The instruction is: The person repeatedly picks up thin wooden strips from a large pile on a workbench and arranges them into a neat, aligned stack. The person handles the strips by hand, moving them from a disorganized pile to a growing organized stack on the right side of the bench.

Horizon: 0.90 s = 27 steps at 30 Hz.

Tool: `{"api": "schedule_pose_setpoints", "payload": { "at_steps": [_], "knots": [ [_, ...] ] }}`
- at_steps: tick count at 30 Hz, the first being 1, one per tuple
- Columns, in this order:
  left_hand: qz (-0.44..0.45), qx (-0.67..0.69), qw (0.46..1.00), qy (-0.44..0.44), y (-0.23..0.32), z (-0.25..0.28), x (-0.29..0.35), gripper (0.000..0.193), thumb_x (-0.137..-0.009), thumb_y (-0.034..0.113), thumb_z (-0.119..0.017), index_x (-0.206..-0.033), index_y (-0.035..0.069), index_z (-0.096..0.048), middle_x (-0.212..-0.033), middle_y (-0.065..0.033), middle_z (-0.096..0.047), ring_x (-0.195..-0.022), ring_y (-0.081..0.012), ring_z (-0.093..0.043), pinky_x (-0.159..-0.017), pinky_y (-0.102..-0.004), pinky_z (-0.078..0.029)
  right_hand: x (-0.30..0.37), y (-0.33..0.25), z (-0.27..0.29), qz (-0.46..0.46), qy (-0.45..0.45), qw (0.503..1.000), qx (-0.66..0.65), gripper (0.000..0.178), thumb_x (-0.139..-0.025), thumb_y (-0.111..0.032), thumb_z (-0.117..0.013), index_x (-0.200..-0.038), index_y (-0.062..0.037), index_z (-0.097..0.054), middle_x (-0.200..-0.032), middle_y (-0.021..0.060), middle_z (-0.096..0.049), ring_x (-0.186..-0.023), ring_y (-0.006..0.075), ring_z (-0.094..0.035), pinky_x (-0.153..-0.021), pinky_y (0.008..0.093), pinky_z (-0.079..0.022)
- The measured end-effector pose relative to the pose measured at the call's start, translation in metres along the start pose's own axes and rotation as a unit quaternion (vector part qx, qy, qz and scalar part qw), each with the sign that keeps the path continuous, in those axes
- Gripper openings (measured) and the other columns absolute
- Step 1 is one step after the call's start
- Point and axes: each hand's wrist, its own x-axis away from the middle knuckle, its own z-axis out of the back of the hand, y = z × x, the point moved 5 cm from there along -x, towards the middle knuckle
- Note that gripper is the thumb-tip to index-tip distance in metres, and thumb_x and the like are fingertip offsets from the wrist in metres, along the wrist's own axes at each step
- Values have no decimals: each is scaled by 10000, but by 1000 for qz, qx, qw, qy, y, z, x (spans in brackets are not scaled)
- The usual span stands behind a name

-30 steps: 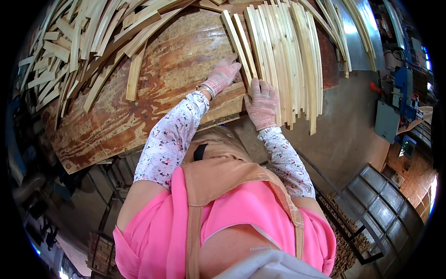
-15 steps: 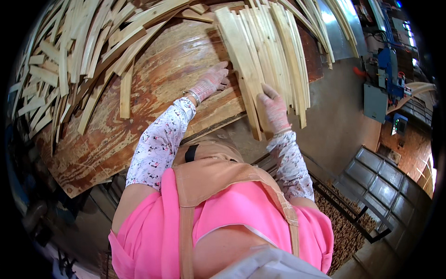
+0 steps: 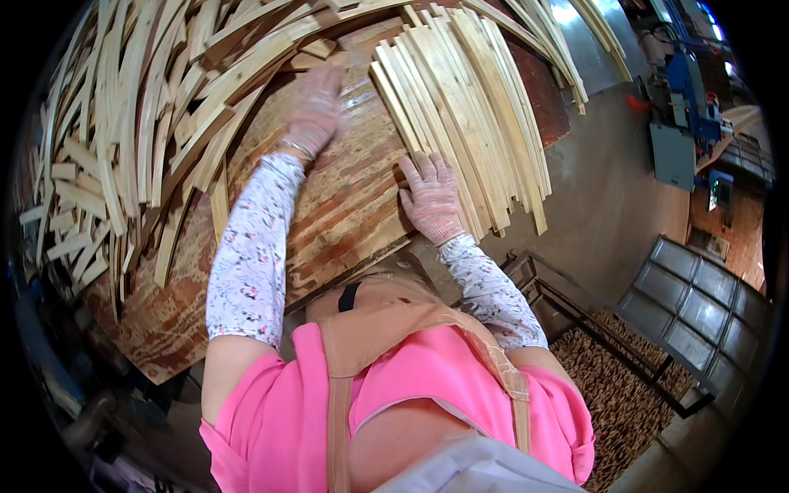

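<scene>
Both hands wear pale pinkish knit gloves below flowered sleeves. Motion blurs my left hand (image 3: 314,111), which is stretched out over the worn plywood tabletop (image 3: 345,201) with nothing visible in it. It is nearest to a jumbled heap of wooden strips (image 3: 148,107) on the left. My right hand (image 3: 431,193) is open, fingers spread, at the near left corner of a row of wooden strips (image 3: 460,107). Its fingertips touch the near ends of the leftmost strips. The strips lie side by side, with uneven ends overhanging the table's near edge.
More long strips (image 3: 542,49) lie beyond the row, by a shiny metal sheet (image 3: 604,41). Blue and grey machinery (image 3: 678,123) stands at the right. Below right are a black metal frame (image 3: 608,329), a bin of small brown pieces (image 3: 616,411) and a gridded panel (image 3: 690,296).
My left hand has moved left and away from me, toward the heap. My right hand has shifted left to the row's edge. The wide strip there before no longer lies along that edge.
</scene>
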Motion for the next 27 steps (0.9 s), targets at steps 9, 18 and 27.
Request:
{"api": "schedule_pose_setpoints", "payload": {
  "at_steps": [9,18,27],
  "knots": [
    [34,-138,982,-123,-125,-30,-68,627,-931,84,-523,-1556,92,-474,-1510,-240,-501,-1473,-450,-403,-1286,-490,-298,-10,39,0,20,117,992,-30,564,-754,-102,-765,-1310,-125,-675,-1309,132,-643,-1230,377,-592,-1046,538,-492],
    [35,-14,977,-208,-50,124,-62,584,-839,107,-681,-1413,40,-595,-1429,-200,-650,-1347,-367,-617,-1133,-419,-493,10,52,-8,-23,121,992,-6,505,-815,-144,-765,-1312,-159,-677,-1340,117,-655,-1270,357,-597,-1070,522,-487],
    [-27,533,836,131,-186,440,-90,395,-1014,209,-620,-1324,-35,-644,-1298,-171,-691,-1174,-284,-670,-1061,-441,-535,11,41,-7,-37,65,996,-50,613,-822,-170,-748,-1424,-152,-635,-1419,133,-620,-1346,384,-541,-1140,553,-427]
  ]
}}
